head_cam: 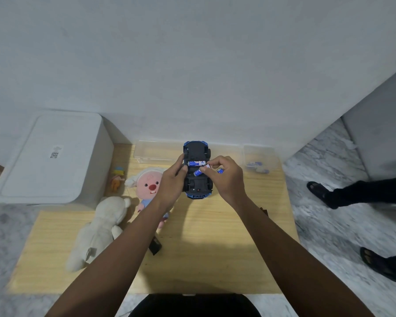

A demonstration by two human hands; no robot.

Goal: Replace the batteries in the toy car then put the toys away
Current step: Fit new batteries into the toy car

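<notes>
**Q:** So how far along are you with the battery swap?

**Me:** Honestly, about midway through the swap itself. The toy car is flipped belly-up, held over the far middle of the counter, compartment open. My left hand has its grip wrapped round the car's left side to steady it. One battery already lies in the bay. My right hand is pinching a second battery and angling it into the next slot, not seated yet. There's also a third battery tucked in that same hand, so its grip is closed on both.

**Q:** What's left after that?

**Me:** Seat these cells, then close it up. I think the dark piece lying on the counter near my left forearm is the cover, but it's partly hidden, so can't swear to it. The small clear tub at the far right corner has more batteries in it; old or spare, I can't tell.

**Q:** And the toys?

**Me:** None put away yet. The pink plush, white plush and little figure are all lying out along the left side. The white bin off the far left corner has its lid on, and the clear box sits at the far edge behind the car.
</notes>
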